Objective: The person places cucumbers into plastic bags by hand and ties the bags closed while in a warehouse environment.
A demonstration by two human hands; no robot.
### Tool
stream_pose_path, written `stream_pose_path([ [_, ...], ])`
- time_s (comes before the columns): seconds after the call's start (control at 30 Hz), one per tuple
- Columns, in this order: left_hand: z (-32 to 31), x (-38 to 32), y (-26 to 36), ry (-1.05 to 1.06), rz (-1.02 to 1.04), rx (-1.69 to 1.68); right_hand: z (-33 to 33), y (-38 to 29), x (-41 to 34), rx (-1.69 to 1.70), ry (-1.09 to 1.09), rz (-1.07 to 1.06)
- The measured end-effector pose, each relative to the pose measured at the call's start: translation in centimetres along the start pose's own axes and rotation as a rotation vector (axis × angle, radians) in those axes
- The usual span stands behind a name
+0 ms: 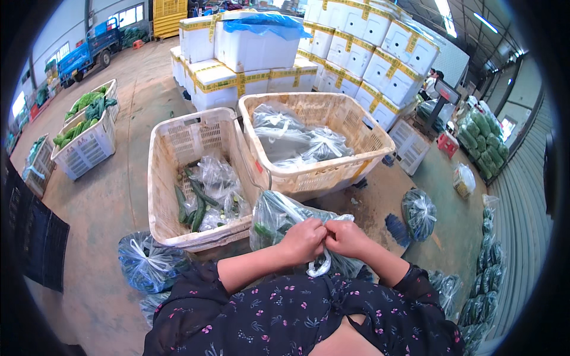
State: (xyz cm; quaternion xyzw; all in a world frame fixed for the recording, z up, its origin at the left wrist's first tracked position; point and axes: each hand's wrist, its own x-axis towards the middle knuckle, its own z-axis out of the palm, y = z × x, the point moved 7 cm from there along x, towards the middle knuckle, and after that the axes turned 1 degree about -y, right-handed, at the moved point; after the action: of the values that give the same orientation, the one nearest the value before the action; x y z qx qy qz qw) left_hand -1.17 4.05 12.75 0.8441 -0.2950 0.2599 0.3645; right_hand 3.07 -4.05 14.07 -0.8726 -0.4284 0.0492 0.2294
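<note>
My left hand and my right hand meet knuckle to knuckle in front of my body. Both grip the gathered top of a clear plastic bag with green vegetables inside, probably cucumbers. A white twisted end of the bag hangs below my fingers. Just ahead on the left stands a worn white plastic crate, holding loose cucumbers and crumpled clear bags. A second crate beside it on the right contains several knotted plastic bags. My fingertips are partly hidden.
White foam boxes with yellow tape are stacked behind the crates. Filled bags lie on the floor at left and right. More bags line the shutter wall. A scale stands at right, with people behind.
</note>
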Motion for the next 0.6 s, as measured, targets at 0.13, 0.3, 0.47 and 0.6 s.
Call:
stream_pose_path([
  [0.13, -0.3, -0.3, -0.6, 0.0, -0.065, -0.021, 0.0, -0.6, 0.0, -0.001, 0.031, -0.032],
  [0.3, -1.0, -0.3, 0.1, 0.007, 0.006, -0.094, 0.0, 0.6, -0.3, 0.203, 0.0, 0.115],
  [0.47, -1.2, 0.0, 0.4, -0.026, -0.011, 0.036, -0.2, 0.4, -0.1, 0.103, 0.009, 0.17],
  [0.6, -0.5, 0.0, 0.5, -0.02, -0.008, 0.19, 0.5, 1.4, -0.1, 0.155, 0.021, 0.2],
])
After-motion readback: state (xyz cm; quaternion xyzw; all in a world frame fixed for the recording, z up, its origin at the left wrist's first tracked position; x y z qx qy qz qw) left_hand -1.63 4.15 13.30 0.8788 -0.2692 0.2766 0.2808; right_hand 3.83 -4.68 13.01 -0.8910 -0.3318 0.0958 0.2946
